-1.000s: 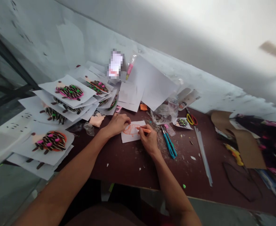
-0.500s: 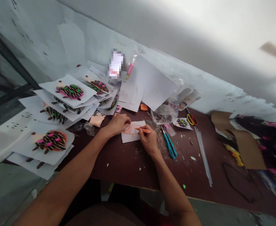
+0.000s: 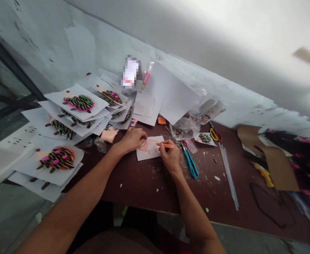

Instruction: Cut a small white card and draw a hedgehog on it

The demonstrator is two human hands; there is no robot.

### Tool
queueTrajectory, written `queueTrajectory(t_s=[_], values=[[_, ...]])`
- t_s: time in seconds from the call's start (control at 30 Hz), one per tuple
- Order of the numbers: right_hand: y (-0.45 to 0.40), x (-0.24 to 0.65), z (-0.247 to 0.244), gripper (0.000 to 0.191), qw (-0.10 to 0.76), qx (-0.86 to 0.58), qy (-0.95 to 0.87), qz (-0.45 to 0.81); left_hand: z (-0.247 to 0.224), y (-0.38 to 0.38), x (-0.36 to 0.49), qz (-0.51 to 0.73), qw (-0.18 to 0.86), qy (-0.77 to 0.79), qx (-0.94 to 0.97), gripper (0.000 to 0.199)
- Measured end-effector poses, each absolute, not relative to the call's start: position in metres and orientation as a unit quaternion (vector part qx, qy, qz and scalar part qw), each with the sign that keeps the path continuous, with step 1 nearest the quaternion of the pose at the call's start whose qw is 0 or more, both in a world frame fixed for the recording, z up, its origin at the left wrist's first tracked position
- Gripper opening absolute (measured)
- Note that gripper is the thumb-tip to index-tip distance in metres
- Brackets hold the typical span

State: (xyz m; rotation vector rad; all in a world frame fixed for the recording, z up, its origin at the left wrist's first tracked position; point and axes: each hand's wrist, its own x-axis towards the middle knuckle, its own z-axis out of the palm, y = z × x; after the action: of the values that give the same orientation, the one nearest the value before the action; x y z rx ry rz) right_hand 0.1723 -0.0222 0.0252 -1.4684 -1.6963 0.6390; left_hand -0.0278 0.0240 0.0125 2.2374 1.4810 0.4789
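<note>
My right hand (image 3: 170, 156) is shut on an orange marker (image 3: 165, 144), whose far end lies over the right part of an orange line drawing on a small white sheet of paper (image 3: 150, 155). My left hand (image 3: 133, 139) rests flat against the sheet's left edge, its fingertips on the paper and nothing in its grip. The drawing is a rounded, spiky-looking outline, partly hidden by my fingers.
Several white sheets with dark spiky hedgehog-like collages are piled at the left of the dark red table (image 3: 141, 187). Teal-handled scissors (image 3: 189, 164), red-and-yellow scissors (image 3: 215, 134), a plastic bag (image 3: 185, 128) and brown cardboard (image 3: 271, 158) lie to the right.
My right hand and the orange marker have shifted to the right across the drawing. My left hand and the sheet stay in much the same place.
</note>
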Motion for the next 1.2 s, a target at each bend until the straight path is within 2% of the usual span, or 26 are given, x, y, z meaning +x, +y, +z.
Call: queueTrajectory(t_s=[0.47, 0.97, 1.2], values=[[-0.0193, 0.175, 0.0227, 0.024, 0.361, -0.589, -0.689, 0.218, 0.0136, 0.0228, -0.0272, 0.175, 0.21, 0.529, 0.803, 0.02], [-0.0217, 0.1722, 0.0244, 0.021, 0.389, -0.572, -0.669, 0.271, 0.0145, 0.0209, -0.0304, 0.161, 0.216, 0.524, 0.808, 0.025], [-0.0181, 0.1783, 0.0228, 0.02, 0.388, -0.603, -0.661, 0.221, 0.0145, 0.0211, -0.0307, 0.152, 0.214, 0.521, 0.812, 0.027]])
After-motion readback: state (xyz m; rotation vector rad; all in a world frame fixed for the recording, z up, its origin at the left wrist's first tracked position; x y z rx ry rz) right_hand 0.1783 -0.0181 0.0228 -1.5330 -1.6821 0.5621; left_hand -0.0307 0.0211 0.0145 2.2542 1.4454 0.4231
